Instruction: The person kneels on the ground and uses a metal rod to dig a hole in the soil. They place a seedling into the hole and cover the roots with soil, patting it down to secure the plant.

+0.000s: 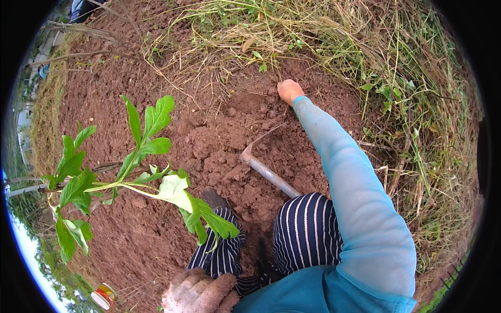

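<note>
My right hand [290, 91] is bare and reaches far forward to the edge of the dug soil. Its fingers are closed around a thin weed stem [278, 76] close to the ground. My left hand [197, 291] wears a soil-stained knitted glove and is low in view by my left leg. Its palm side is hidden, so I cannot tell if it holds anything. Between my legs and the right hand lies a hoe [272, 176]. Its narrow metal head [246, 153] rests on loose reddish clods [219, 156], and my right knee covers the handle's end.
A leafy green plant [133, 156] rises close to the camera at left. Cut dry grass and weeds [391, 66] line the far and right sides. Bare branches [84, 54] cross the upper left. A red and yellow container [103, 295] lies lower left. Parts of other people [80, 9] show at upper left.
</note>
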The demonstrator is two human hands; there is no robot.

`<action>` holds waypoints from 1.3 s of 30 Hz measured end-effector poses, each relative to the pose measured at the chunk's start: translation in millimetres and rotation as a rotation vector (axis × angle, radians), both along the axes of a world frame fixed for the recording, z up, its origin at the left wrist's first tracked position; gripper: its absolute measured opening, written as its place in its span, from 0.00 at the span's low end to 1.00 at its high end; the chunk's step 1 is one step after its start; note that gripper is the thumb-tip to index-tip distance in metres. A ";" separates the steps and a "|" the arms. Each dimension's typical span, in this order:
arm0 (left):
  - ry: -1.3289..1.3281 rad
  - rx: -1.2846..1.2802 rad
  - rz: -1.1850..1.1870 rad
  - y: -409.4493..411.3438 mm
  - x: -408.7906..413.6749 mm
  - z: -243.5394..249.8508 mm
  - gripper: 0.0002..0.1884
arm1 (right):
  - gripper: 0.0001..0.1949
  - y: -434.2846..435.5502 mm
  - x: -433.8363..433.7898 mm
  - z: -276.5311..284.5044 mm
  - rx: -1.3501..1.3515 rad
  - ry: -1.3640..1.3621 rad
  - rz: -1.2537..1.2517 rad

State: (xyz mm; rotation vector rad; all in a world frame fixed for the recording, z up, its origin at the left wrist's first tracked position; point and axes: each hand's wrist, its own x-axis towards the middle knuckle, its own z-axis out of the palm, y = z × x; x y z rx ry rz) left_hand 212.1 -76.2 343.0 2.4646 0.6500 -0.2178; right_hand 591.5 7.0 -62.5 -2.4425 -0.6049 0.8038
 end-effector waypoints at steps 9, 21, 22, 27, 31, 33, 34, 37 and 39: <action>-0.003 0.013 -0.007 -6.8 -2.0 0.7 0.14 | 0.20 16.5 -32.9 98.6 0.317 0.065 0.205; -0.227 0.104 -0.057 -22.5 -16.9 10.5 0.10 | 0.12 -119.8 16.7 301.7 0.138 0.201 0.319; -0.227 0.103 -0.060 -23.4 -17.4 11.8 0.10 | 0.13 -137.9 58.1 316.6 0.127 0.144 0.310; -0.329 0.042 -0.159 -14.8 -5.7 -5.9 0.11 | 0.23 -308.1 202.8 449.4 1.185 -0.415 -0.779; -0.288 0.079 -0.126 -21.6 -12.1 9.8 0.11 | 0.12 -294.6 242.4 400.3 0.998 -0.465 -0.914; -0.240 0.073 -0.131 -22.5 -8.0 10.7 0.12 | 0.07 -228.0 199.3 343.8 0.793 -0.169 -0.564; -0.217 0.089 -0.109 -23.5 -7.8 12.1 0.12 | 0.07 -170.4 131.6 320.6 0.612 -0.208 -0.500; -0.209 0.084 -0.093 -19.9 -8.9 7.1 0.13 | 0.18 -91.7 24.8 260.1 0.260 0.139 0.106; -0.195 0.072 -0.086 -17.8 -7.8 6.5 0.14 | 0.22 -54.8 -2.0 206.1 0.009 0.104 0.447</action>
